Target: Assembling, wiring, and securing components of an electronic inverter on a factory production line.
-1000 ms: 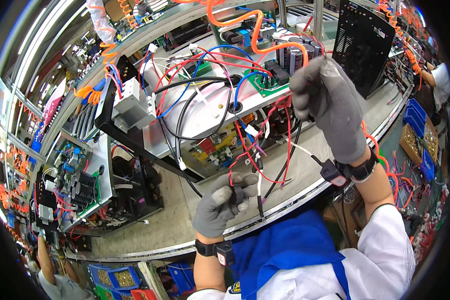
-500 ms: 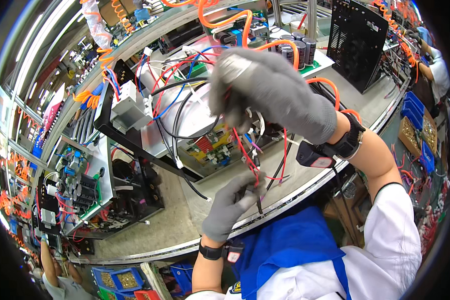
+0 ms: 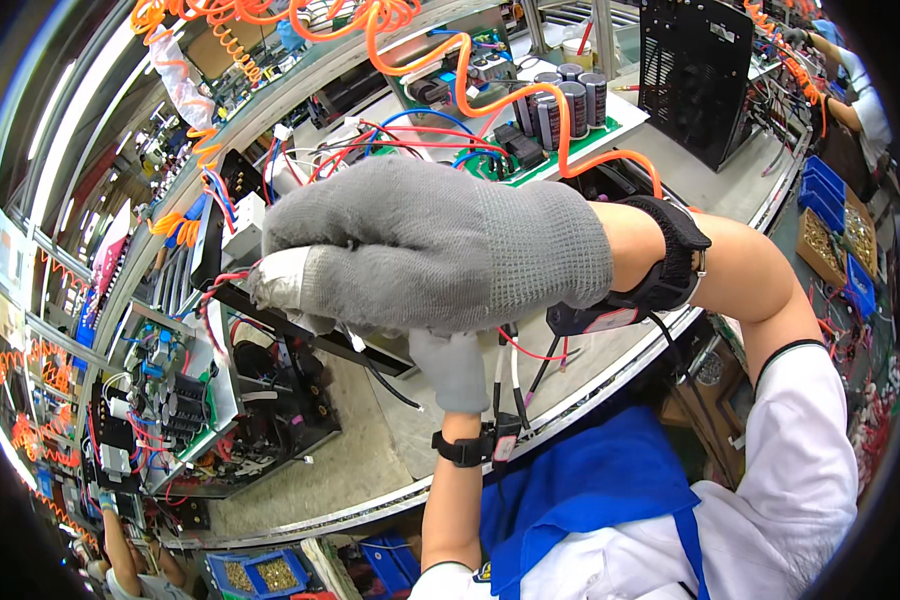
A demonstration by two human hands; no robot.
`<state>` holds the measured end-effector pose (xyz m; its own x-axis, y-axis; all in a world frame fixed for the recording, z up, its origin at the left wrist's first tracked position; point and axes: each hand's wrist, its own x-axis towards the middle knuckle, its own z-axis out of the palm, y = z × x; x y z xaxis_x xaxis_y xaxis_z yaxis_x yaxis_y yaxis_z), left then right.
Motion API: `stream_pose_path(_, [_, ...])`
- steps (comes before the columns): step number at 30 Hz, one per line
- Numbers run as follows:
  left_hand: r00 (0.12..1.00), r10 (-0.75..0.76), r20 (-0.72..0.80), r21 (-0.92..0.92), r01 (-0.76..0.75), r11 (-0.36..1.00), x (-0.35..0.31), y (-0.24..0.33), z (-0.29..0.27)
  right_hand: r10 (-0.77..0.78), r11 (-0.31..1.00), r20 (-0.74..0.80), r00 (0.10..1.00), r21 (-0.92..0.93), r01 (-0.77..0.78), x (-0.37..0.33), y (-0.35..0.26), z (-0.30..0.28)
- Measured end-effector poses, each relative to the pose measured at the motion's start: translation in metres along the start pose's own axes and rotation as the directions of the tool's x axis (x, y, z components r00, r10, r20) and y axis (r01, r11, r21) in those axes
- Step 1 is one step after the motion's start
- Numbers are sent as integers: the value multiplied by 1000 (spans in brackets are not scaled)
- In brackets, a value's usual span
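Observation:
My right hand [image 3: 420, 250], in a grey knit glove with white tape on one finger, is raised over the work and covers much of it. Its fingers are closed, and a twisted red and black wire [image 3: 210, 305] sticks out past the fingertips. Under it is my left hand [image 3: 450, 368], also gloved; its fingers are hidden behind the right hand. Near the left wrist hang a black-and-white cable [image 3: 516, 365] and a thin red wire [image 3: 540, 355]. The open electrical unit behind the hands has a green circuit board [image 3: 540, 150] with several dark cylindrical capacitors [image 3: 575, 105].
An orange coiled air hose [image 3: 462, 70] loops over the bench. A black perforated panel [image 3: 695, 85] stands at the back right. Another opened unit [image 3: 185, 400] sits at left. Blue bins [image 3: 825, 210] are at the right; a co-worker's arm [image 3: 840, 110] shows beyond. Loose black cable [image 3: 395, 390] lies on the bench.
My right hand has swung left and lower, with the red and black wire now showing past its fingers. The left hand has moved slightly up and right, behind it.

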<state>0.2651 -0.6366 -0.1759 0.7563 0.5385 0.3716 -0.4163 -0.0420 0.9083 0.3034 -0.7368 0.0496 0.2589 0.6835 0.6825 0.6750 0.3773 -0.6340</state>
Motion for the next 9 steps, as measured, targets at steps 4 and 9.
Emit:
stream_pose_path(4, [994,-95,55,18,94,995,10,-10,1,92,995,23,995,27,-93,-6,-1,-9])
stream_pose_path(9, [959,-220,182,130,198,972,23,-27,-6,130,992,-15,991,4,-130,-21,-8,-23])
